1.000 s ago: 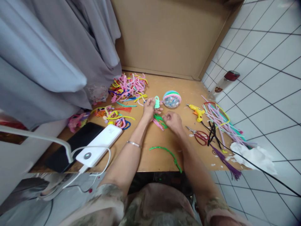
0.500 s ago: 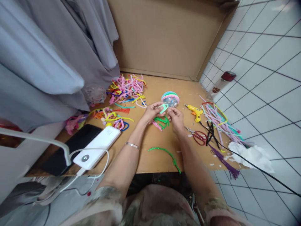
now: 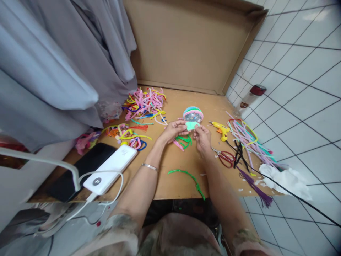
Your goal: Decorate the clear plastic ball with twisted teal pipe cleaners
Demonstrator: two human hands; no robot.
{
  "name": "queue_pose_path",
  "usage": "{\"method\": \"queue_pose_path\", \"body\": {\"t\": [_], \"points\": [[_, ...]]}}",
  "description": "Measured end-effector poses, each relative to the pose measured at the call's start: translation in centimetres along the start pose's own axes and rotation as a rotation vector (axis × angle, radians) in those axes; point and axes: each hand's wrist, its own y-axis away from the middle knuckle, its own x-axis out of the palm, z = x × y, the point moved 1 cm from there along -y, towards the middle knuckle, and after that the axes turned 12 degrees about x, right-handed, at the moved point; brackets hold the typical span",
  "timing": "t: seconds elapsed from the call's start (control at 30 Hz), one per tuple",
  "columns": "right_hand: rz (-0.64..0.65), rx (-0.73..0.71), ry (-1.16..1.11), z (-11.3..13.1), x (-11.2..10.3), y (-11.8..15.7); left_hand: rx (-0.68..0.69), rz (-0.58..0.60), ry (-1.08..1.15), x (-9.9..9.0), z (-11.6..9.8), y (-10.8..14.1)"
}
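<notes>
A pale green piece (image 3: 191, 126) is pinched by the left hand (image 3: 173, 131) and right hand (image 3: 203, 138), likely to be held steady.

Single head-worn view from above the person's torso (image 3: 183, 234), forward and down over the nearby tabletop (image 3: 179, 160)

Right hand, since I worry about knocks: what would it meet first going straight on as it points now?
Beyond the mint-green piece at its fingertips, the right hand would probably meet the banded ball first, though depth is hard to judge.
</notes>
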Motion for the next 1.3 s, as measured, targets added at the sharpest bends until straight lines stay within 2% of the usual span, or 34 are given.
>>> {"method": "queue_pose_path", "body": {"t": [0.37, 0.57, 0.67, 0.8, 0.93, 1.3], "points": [[0.009, -0.023, 0.007, -0.2, 0.2, 0.2, 0.078, -0.130, -0.154, 0.3, 0.5, -0.2], [0.054, -0.023, 0.104, -0.4, 0.6, 0.6, 0.136, -0.216, -0.102, 0.6, 0.1, -0.2], [0.078, -0.032, 0.215, -0.6, 1.0, 1.0, 0.116, -0.185, -0.060, 0.9, 0.0, -0.1], [0.024, -0.105, 0.260, -0.6, 1.2, 1.3, 0.080, -0.137, -0.077, 1.3, -0.2, 0.1], [0.004, -0.159, 0.282, -0.4, 1.2, 1.4, 0.086, -0.134, -0.101, 1.5, 0.0, 0.1], [0.085, -0.209, 0.294, -0.5, 1.3, 1.7, 0.113, -0.172, -0.160, 1.4, 0.2, -0.3]]}}
